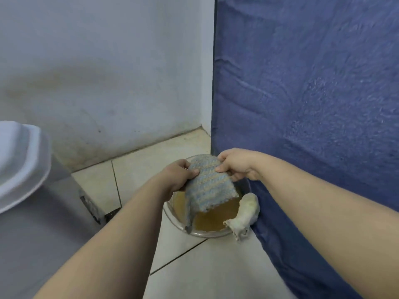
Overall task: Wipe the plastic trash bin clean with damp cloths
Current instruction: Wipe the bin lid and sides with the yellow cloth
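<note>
Both hands hold a blue and beige striped cloth above a clear bowl of brownish water on the tiled floor. My left hand grips the cloth's left edge and my right hand pinches its upper right corner. The cloth's lower end hangs down over the water. A twisted pale yellow-white cloth lies on the bowl's right rim. The grey plastic trash bin with a white lid stands at the left edge of the view.
A grey-white wall with stains near its base runs behind the bowl. A blue fabric surface rises right beside the bowl on the right. Beige floor tiles stretch toward me between my forearms.
</note>
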The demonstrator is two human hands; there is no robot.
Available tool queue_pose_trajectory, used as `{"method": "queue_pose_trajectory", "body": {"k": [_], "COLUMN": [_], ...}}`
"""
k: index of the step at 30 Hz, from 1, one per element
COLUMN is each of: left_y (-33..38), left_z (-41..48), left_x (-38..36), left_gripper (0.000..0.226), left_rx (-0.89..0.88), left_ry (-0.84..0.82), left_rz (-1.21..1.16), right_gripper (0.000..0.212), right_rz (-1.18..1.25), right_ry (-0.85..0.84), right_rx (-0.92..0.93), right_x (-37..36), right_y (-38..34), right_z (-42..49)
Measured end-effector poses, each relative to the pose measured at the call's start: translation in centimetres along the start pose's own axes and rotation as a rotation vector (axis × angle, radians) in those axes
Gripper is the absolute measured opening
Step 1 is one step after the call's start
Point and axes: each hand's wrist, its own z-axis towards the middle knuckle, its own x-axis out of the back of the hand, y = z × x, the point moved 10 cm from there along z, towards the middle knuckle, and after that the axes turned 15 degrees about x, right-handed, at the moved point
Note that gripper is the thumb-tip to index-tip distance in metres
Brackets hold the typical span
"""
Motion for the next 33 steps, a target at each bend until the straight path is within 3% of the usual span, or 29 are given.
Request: {"method": "queue_pose_trajectory", "body": {"k": [2, 4, 5, 7, 9, 12, 14, 16, 19, 22, 25, 28, 33], "left_y": [-0.2, -0.9, -1.6, -3.6, -6.2, -8.5, -9.1, -8.9, -7.6, -5.3, -1.0, 4.0, 8.6], "left_z": [1.3, 1.6, 1.9, 2.7, 3.3, 4.0, 4.3, 4.1, 2.9, 0.8, -2.4, -7.1, -17.3], "left_x": [0.5, 0.6, -0.5, -4.9, -9.3, -12.1, -12.8, -13.3, -12.7, -10.8, -5.8, 1.3, 15.3], "left_gripper": [0.034, 0.028, 0.021, 0.020, 0.048, 0.088, 0.091, 0.078, 0.028, 0.027, 0.025, 0.017, 0.014], "left_rx": [-0.022, -0.032, -0.022, 0.023, 0.105, 0.204, 0.210, 0.164, 0.055, -0.056, -0.213, -0.384, -0.594], "left_ry": [0.197, 0.389, 0.383, 0.216, 0.048, -0.005, -0.054, -0.096, -0.094, -0.145, -0.142, -0.085, 0.186], "left_rz": [0.020, 0.154, 0.239, 0.472, 0.725, 0.949, 0.958, 0.855, 0.498, 0.037, -0.241, -0.315, -0.201], "right_gripper": [0.023, 0.029, 0.028, 0.027, 0.042, 0.075, 0.072, 0.057, 0.018, 0.022, 0.022, 0.015, 0.015], "right_rz": [-0.089, -0.448, -0.670, -0.994, -1.145, -1.089, -1.109, -1.116, -1.017, -0.633, -0.308, -0.085, -0.003], "right_ry": [0.161, 0.249, 0.207, -0.006, -0.200, -0.207, -0.231, -0.319, -0.378, -0.182, 0.013, 0.103, 0.091], "right_rx": [0.016, 0.023, 0.011, -0.040, -0.132, -0.250, -0.237, -0.186, -0.086, 0.044, 0.243, 0.454, 0.765], "right_x": [2.5, 5.4, 6.0, 4.9, 2.7, 1.8, 1.9, 1.4, 1.1, 2.7, 4.2, 4.0, -1.7], "right_y": [1.4, 1.9, 2.3, 4.1, 7.4, 10.3, 10.1, 9.2, 8.4, 4.9, -1.4, -9.6, -23.6], "right_z": [0.6, 0.5, 0.4, 0.2, -0.3, -0.8, -0.9, -1.3, -2.5, -3.5, -4.4, -5.3, -6.5]}}
